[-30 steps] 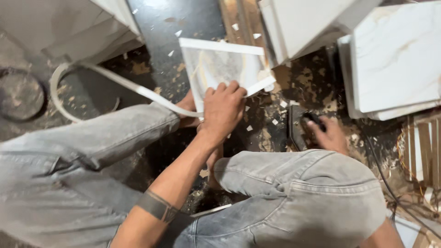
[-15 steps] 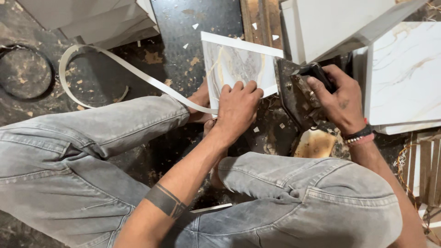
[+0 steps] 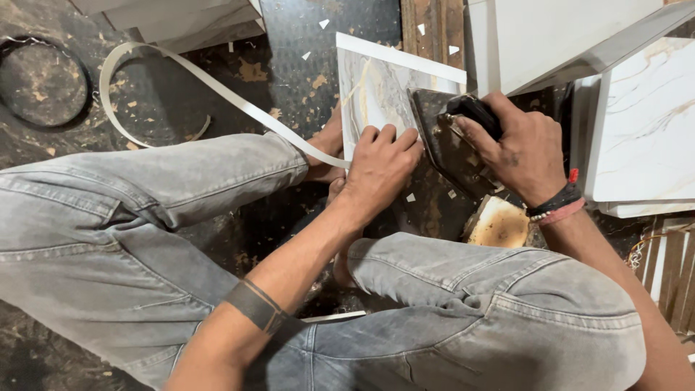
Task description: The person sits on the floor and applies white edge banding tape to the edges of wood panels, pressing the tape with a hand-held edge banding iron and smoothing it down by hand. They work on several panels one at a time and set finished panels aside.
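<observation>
The person sits low on a dark, chip-strewn floor point(image 3: 217, 43), knees in grey jeans spread to either side, looking down at a small marbled panel point(image 3: 376, 90) that stands tilted on its edge between the feet. The left hand point(image 3: 380, 163) lies on the panel's near edge, fingers curled and pressing down where a long white strip point(image 3: 217, 90) of edge banding meets it; the hand is bent over the strip's end rather than flat, holding it against the panel. From there the strip runs off to the left across the left knee and loops round in a wide curve on the floor, near a dark round lid point(image 3: 43, 83). The right hand point(image 3: 521, 148) is closed tight round the black handle of an old, stained iron point(image 3: 449, 145), whose soleplate is tipped up against the panel's right edge, just beside the left fingertips. Whether the soleplate actually touches the panel cannot be told. Below the iron, by the right knee, lies a scorched, yellow-brown block point(image 3: 498, 223). A red and a black band sit on the right wrist, a dark band on the left forearm. Behind the iron and to the right, larger white marbled boards point(image 3: 644, 123) are stacked, and plain pale boards point(image 3: 550, 36) lean above them at the top.
</observation>
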The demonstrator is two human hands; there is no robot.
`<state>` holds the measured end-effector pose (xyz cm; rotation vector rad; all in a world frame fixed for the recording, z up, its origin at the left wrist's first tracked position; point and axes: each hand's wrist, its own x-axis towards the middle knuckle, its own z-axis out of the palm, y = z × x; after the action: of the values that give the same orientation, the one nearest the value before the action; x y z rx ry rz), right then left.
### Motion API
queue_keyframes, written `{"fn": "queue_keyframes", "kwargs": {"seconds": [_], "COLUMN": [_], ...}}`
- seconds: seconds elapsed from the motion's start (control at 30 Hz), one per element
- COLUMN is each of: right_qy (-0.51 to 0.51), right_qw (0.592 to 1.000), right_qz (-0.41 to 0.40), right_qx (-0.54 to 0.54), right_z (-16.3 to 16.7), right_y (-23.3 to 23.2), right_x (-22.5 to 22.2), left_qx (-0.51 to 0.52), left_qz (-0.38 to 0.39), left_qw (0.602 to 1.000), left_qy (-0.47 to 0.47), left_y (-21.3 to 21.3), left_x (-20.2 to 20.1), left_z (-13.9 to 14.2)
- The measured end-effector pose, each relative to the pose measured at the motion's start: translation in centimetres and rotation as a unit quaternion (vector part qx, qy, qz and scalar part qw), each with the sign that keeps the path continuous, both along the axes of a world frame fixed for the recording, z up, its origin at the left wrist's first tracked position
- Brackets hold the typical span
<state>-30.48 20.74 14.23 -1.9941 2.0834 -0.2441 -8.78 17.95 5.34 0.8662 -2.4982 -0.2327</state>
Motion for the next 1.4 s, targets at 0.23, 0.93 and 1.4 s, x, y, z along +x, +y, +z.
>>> {"fn": "queue_keyframes", "kwargs": {"seconds": [0.23, 0.93, 1.4], "right_qy": [0.027, 0.031, -0.009], "right_qw": [0.999, 0.999, 0.997], "right_qz": [0.040, 0.020, 0.045], "right_qx": [-0.013, 0.006, 0.066], "right_z": [-0.3, -1.5, 1.3], "right_y": [0.0, -0.1, -0.8], "right_x": [1.7, -0.4, 7.9], "left_qx": [-0.036, -0.013, -0.017], "left_qz": [0.000, 0.002, 0.027], "left_qw": [0.999, 1.000, 0.999], "left_qy": [-0.026, 0.001, -0.012], "left_y": [0.5, 0.5, 1.5], "left_x": [4.2, 5.2, 9.2], "left_z": [0.1, 0.0, 0.4]}}
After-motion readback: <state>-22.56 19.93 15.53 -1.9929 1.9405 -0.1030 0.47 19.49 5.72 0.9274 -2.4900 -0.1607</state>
